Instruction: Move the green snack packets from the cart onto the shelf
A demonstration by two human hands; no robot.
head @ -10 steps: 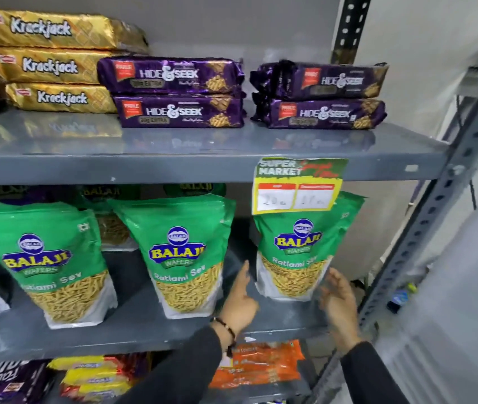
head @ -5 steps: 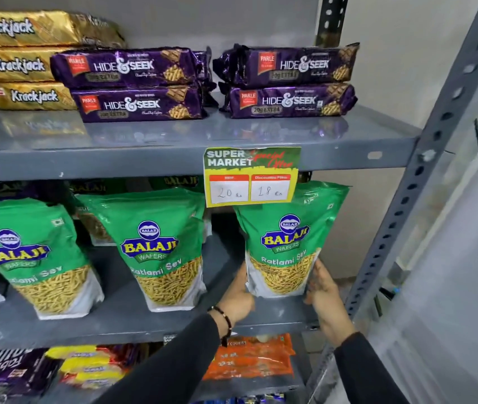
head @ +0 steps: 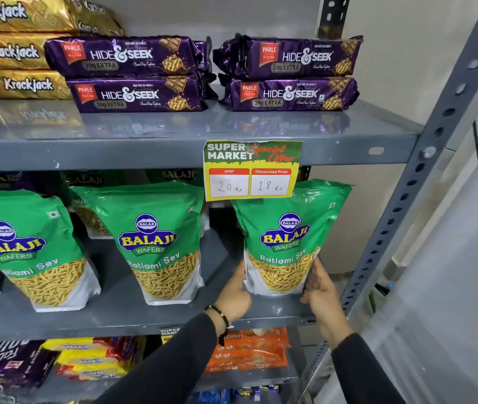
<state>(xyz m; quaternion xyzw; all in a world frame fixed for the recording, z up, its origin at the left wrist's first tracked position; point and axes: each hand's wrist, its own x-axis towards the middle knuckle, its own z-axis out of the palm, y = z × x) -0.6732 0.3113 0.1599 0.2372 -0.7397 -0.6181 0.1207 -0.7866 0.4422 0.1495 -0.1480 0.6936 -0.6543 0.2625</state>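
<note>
Gold cracker packs (head: 13,51) lie stacked at the far left of the top shelf (head: 173,147). Next to them sit two piles of purple cookie packs (head: 133,74), one pile beside the other. A yellow and green price tag (head: 251,170) hangs from the front edge of that shelf.

On the middle shelf (head: 115,313) three green snack bags stand in a row. The left green bag (head: 28,249) and the middle green bag (head: 156,243) stand alone, with more bags behind them. The right green bag (head: 287,240) stands upright near the shelf's right end, just under the tag. The left hand (head: 233,293) presses its left side, and the right hand (head: 321,290) presses its right side, so both hands hold it between them. Orange packs (head: 246,354) lie on the shelf below.
</note>
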